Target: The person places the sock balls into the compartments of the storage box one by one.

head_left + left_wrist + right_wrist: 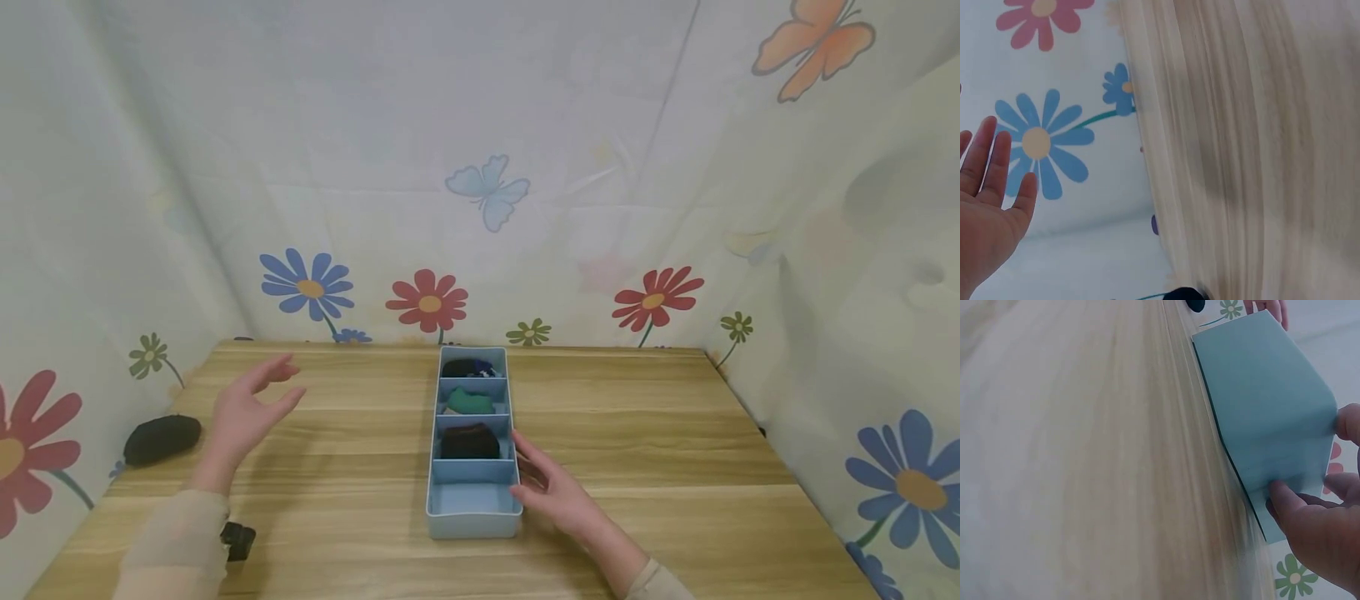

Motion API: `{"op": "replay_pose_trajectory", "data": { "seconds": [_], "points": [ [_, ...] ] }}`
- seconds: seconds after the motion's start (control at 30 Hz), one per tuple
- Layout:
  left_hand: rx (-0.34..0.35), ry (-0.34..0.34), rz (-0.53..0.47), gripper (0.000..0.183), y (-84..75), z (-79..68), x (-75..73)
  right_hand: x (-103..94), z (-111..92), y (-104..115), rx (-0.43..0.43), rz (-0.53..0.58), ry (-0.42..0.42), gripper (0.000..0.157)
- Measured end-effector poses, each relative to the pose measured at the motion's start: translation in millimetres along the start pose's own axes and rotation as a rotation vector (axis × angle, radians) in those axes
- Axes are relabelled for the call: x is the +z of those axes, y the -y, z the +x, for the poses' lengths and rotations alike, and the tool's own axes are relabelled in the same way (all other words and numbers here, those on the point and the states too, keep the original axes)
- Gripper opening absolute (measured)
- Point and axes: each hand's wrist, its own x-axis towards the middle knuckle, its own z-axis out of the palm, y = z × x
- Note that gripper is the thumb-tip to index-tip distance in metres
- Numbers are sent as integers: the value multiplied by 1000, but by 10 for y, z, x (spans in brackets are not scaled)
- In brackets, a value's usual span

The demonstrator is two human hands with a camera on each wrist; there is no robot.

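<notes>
A long light-blue organizer box [474, 525] with several compartments stands mid-table. Folded black cloth [469, 442], green cloth [471, 402] and dark cloth with blue and white bits [468, 368] lie in its farther compartments; the nearest one shows its bare bottom. Against the outside of the box's right wall rests my right hand [558, 496], its thumb near the front corner. In the right wrist view those fingertips [1285, 494] touch the blue wall. My left hand [243, 412] hovers over the table's left part, fingers relaxed and apart, holding nothing.
A dark rounded bundle [162, 439] lies at the table's left edge, beside my left wrist. A small black piece [238, 540] shows by the left sleeve. Flower-printed white cloth [360, 208] hangs behind and on both sides of the wooden table [622, 417].
</notes>
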Motion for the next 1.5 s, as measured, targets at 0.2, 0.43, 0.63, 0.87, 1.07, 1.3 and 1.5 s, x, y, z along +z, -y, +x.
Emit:
{"op": "replay_pose_trajectory", "data": {
  "seconds": [0.2, 0.43, 0.63, 0.87, 1.07, 1.3, 1.5],
  "points": [
    [-85, 24, 8, 64, 102, -50, -135, 7, -11, 9, 10, -2, -2, 73],
    [-130, 16, 29, 68, 257, -92, -198, 5, -19, -3, 7, -2, -6, 73],
    [-139, -6, 27, 67, 365, -127, -262, 3, -20, -29, 2, 9, -7, 74],
    [-211, -39, 43, 70, 471, -172, -390, 2, -20, -15, 8, 2, -4, 74],
    [-248, -59, 55, 73, 577, -216, -487, 1, -15, -10, 5, -7, -4, 73],
    [-325, -68, 49, 78, 683, -277, -568, 0, -10, -4, 13, -5, -6, 73],
    [-307, -85, 65, 77, 775, -325, -644, 1, -6, -1, 12, -8, -4, 73]
  ]
}}
